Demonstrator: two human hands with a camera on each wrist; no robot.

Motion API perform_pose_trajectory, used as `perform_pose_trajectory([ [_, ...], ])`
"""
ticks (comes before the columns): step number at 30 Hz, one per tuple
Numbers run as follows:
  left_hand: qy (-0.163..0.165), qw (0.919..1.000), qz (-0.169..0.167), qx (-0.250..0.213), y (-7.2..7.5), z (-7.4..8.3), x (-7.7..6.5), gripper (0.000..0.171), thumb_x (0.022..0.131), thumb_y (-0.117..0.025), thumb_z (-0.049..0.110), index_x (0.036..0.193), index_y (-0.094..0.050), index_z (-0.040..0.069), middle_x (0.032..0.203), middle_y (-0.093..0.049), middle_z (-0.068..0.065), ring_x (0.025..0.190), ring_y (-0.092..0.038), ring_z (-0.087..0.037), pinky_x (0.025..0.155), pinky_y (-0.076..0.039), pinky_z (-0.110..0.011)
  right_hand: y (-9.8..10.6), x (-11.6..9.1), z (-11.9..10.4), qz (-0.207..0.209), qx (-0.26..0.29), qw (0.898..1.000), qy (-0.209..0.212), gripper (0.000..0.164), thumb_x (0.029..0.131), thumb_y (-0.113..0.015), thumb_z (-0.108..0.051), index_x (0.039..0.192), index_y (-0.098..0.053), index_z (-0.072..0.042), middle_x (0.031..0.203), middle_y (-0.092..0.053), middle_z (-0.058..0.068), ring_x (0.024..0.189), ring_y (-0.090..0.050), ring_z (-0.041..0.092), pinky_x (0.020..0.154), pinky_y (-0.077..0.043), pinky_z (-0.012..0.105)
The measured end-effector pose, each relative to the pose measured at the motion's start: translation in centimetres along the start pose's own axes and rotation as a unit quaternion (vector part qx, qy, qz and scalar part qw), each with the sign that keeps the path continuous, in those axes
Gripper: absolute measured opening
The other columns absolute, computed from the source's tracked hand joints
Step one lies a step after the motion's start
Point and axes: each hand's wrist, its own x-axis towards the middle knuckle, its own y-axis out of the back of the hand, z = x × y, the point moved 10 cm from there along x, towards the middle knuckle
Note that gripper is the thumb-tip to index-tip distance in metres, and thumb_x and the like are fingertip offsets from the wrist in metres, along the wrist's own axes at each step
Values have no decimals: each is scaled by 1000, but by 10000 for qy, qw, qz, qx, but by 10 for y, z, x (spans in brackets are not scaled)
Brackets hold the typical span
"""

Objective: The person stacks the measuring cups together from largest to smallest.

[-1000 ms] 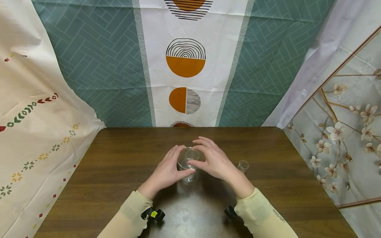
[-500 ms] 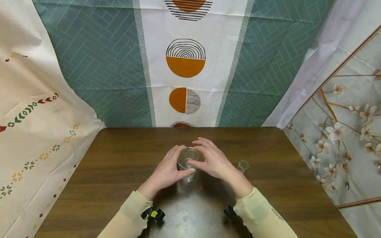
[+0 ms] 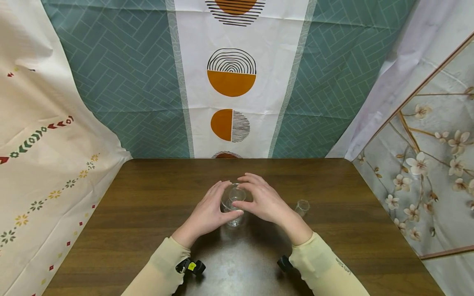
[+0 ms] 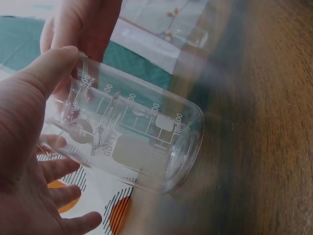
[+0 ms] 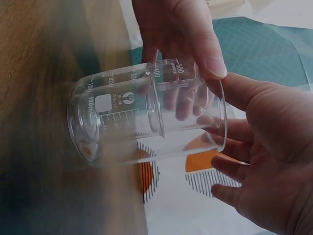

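Observation:
A clear glass beaker, marked up to 500, stands upright on the table. Nested within it is a smaller glass beaker, its rim well below the larger one's. My left hand holds the larger beaker near its rim, thumb in front and fingers spread along the far side. Opposite it, my right hand curves round the same rim from the right, its thumb close to the left thumb. Both thumbs hide part of the mouth in the head view. Some contact points are unclear through the glass.
A small glass vessel sits on the table behind my right wrist. The brown wooden table ends at a patterned cloth backdrop. More cloth hangs at both sides.
My right hand has shifted slightly left and toward me. In the head view, the smaller beaker's rim also appears a little further left and lower. My left hand has barely moved.

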Motion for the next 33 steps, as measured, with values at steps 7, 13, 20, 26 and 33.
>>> perform_pose_trajectory([
  [7, 61, 10000, -43, 12, -1, -1, 0, 98, 92, -84, 62, 166, -42, 14, 175, -37, -13, 166, -25, -36, 123, -34, -71, -3, 2, 4, -164, 32, 9998, -82, 53, 99, -84, -44, 137, -76, -7, 162, -57, 6, 163, -33, 28, 124, -40, 56],
  [13, 116, 9999, -96, -3, -1, -2, 0, 98, 92, -84, 62, 167, -41, 15, 176, -35, -12, 167, -23, -35, 124, -32, -70, -3, 4, 1, -259, 38, 9996, -118, 50, 98, -86, -41, 134, -77, -7, 161, -57, 8, 163, -33, 32, 124, -39, 58],
  [20, 116, 9999, -73, -9, -1, -2, 0, 98, 92, -84, 63, 167, -42, 16, 176, -35, -12, 167, -23, -34, 123, -33, -71, -5, 9, 2, -466, -74, 9985, -263, 49, 96, -88, -39, 133, -78, -8, 160, -58, 9, 162, -35, 33, 125, -38, 56],
  [26, 117, 9999, -71, -29, -1, -2, 0, 98, 92, -85, 62, 167, -42, 16, 176, -35, -11, 167, -23, -33, 123, -33, -71, -7, 12, 3, -596, -171, 9975, -345, 51, 95, -89, -40, 132, -79, -8, 159, -58, 11, 160, -36, 34, 126, -38, 56],
  [33, 136, 9999, -86, -44, -2, -3, 0, 98, 92, -85, 62, 167, -41, 17, 176, -35, -10, 168, -22, -32, 123, -33, -72, -8, 15, 1, -702, -356, 9963, -338, 50, 94, -90, -38, 131, -79, -8, 158, -60, 11, 160, -38, 34, 126, -37, 55],
])
